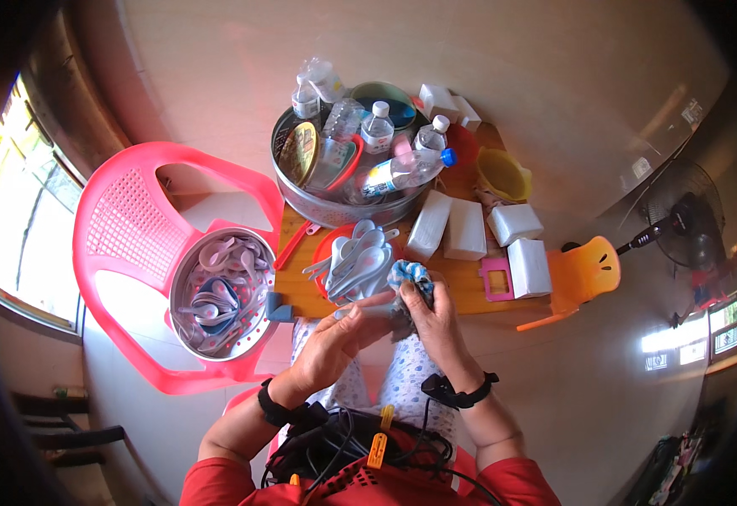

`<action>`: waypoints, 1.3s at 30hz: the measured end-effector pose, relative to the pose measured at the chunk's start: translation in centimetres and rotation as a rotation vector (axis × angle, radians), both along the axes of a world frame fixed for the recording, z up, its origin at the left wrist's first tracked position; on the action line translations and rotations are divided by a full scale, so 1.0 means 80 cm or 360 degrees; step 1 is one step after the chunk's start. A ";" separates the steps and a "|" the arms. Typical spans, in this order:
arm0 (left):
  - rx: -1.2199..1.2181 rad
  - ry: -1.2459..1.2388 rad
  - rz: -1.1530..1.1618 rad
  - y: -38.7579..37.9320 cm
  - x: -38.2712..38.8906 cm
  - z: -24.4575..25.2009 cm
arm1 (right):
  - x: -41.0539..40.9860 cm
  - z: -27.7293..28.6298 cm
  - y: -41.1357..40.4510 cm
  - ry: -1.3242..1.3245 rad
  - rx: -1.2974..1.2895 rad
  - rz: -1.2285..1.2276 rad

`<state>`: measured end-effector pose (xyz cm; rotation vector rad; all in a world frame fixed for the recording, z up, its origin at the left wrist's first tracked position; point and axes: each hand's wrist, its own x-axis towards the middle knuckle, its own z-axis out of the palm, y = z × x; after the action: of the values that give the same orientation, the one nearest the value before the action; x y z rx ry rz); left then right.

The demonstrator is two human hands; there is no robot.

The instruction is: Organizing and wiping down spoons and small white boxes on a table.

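Observation:
My left hand is in front of the table's near edge, holding what looks like a pale spoon, blurred and partly covered by fingers. A crumpled blue-and-white cloth is gripped in my right hand, pressed against the spoon's far end. Just beyond both hands, white soup spoons are heaped in a red-orange container on the wooden table. To the left, a perforated metal steamer pan holds many more spoons, some of them in a small blue bowl.
A pink plastic armchair supports the pan. Behind the spoons stands a large metal basin full of plastic bottles and containers. White wrapped packs, a yellow bin and a red-handled tool occupy the table. An orange chair and fan stand right.

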<state>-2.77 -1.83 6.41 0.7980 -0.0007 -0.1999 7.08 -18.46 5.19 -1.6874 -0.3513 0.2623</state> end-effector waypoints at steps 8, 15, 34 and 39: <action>-0.0432 0.0448 -0.0442 0.037 0.005 -0.025 | -0.004 0.020 -0.016 -0.0364 0.0197 0.0181; 0.0092 0.0449 -0.0553 0.025 -0.002 -0.012 | -0.005 0.027 -0.017 -0.0611 0.0031 0.0321; 0.0821 0.0352 0.0157 0.002 -0.011 -0.024 | -0.031 0.028 0.000 -0.1071 -0.0506 0.0693; 0.1055 0.0041 0.0174 -0.001 -0.008 -0.056 | -0.003 0.002 0.002 -0.1228 -0.0703 0.0267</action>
<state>-3.39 -1.95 1.97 1.4518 0.1395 -0.1046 6.82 -18.30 5.32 -2.1564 -1.0707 -0.2259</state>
